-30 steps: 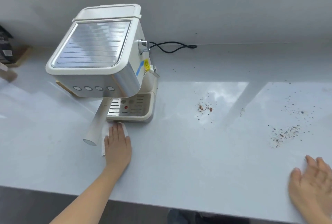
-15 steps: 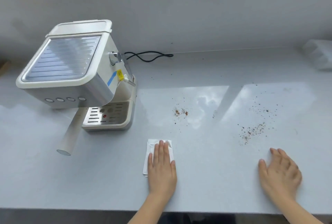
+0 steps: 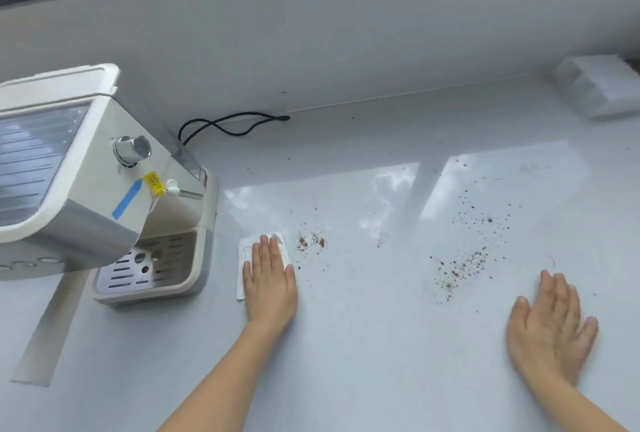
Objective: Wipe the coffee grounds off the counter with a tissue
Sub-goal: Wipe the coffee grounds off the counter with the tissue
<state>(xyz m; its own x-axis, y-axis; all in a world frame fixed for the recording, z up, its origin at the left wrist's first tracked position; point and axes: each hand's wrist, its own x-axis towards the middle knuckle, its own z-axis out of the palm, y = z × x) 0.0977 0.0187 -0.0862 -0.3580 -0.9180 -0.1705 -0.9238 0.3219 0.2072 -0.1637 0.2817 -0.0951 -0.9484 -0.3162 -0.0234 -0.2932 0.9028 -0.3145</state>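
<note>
My left hand (image 3: 269,282) lies flat, fingers together, pressing a folded white tissue (image 3: 244,251) onto the pale grey counter (image 3: 363,345). A small patch of brown coffee grounds (image 3: 311,243) sits just right of the tissue, not touching it. A wider scatter of grounds (image 3: 462,267) spreads further right and up toward the wall. My right hand (image 3: 550,331) rests palm down on the counter below that scatter, fingers spread, holding nothing.
A cream espresso machine (image 3: 86,189) with a drip tray (image 3: 152,265) stands at the left, close to the tissue. Its black cord (image 3: 228,127) loops along the back wall. A white box (image 3: 599,85) sits at the far right. The counter's front edge is near me.
My left hand slid the tissue right from in front of the machine, then forward toward the small grounds patch. My right hand stayed flat on the counter.
</note>
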